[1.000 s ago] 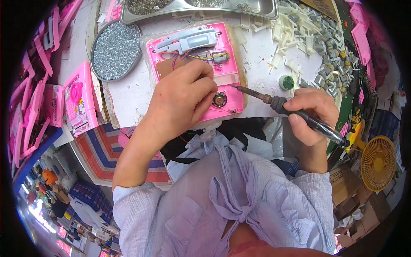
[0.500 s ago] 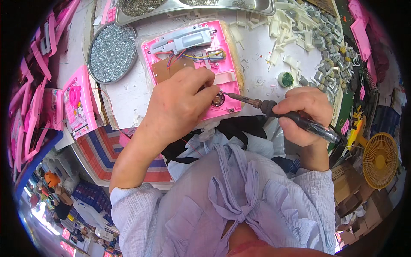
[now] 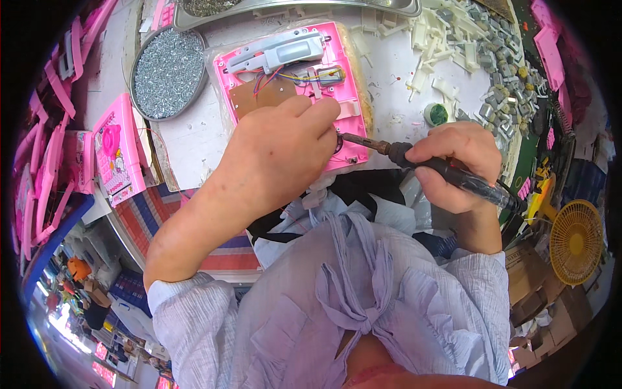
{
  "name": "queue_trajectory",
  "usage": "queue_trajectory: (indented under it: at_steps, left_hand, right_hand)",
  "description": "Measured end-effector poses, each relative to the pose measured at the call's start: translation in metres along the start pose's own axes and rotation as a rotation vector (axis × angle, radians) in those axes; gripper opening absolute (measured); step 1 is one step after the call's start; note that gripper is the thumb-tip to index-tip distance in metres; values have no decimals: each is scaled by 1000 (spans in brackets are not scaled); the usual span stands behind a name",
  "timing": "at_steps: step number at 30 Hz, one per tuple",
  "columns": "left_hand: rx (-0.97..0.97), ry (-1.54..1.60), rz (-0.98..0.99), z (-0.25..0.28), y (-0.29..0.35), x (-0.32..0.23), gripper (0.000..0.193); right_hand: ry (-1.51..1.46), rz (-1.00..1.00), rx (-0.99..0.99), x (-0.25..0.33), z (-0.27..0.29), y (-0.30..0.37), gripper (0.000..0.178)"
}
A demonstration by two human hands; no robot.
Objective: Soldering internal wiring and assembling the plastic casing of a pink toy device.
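Observation:
A pink plastic casing (image 3: 355,65) lies with its inside up on a wrapped pad. In it are a grey plastic mechanism (image 3: 285,52), a brown board (image 3: 243,98), a small motor (image 3: 332,76) and thin coloured wires. My left hand (image 3: 275,146) is over the casing's near part, its fingers pinched beside the dark round speaker (image 3: 339,143); what they hold is hidden. In my right hand (image 3: 463,159) is a soldering iron (image 3: 396,153) with a black handle, its tip pointing left at the speaker, close to my left fingertips.
On the left stands a round dish of small screws (image 3: 168,74), near a printed pink panel (image 3: 118,152). White plastic parts (image 3: 434,48) and small metal motors (image 3: 502,84) are heaped at right, near a small green-filled pot (image 3: 436,115). A metal tray (image 3: 304,11) spans the back.
My left hand has shifted right and slightly down, now covering most of the speaker. The soldering iron's tip has moved slightly right and up. The view has shifted a little.

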State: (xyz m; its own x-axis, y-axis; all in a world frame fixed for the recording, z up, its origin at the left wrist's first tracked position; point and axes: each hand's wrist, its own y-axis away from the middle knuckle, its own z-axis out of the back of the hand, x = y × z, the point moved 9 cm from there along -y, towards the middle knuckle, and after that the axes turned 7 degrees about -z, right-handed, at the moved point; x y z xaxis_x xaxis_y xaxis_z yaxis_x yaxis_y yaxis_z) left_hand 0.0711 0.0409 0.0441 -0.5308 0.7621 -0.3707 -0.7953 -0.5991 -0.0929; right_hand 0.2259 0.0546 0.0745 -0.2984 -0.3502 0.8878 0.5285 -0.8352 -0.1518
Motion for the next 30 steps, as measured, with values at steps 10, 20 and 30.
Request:
queue_trajectory:
  at_steps: [10, 20, 30]
  left_hand:
    - [-37, -26, -39, 3, -3, -6, 17]
    - [-37, -60, -70, 4, -4, -10, 12]
    - [-97, -104, -110, 10, -17, -24, 18]
  right_hand:
    - [67, 2, -40, 14, 1, 3, 19]
    - [-378, -377, -862, -50, 173, 172, 23]
    - [143, -339, -1599, -33, 310, 276, 8]
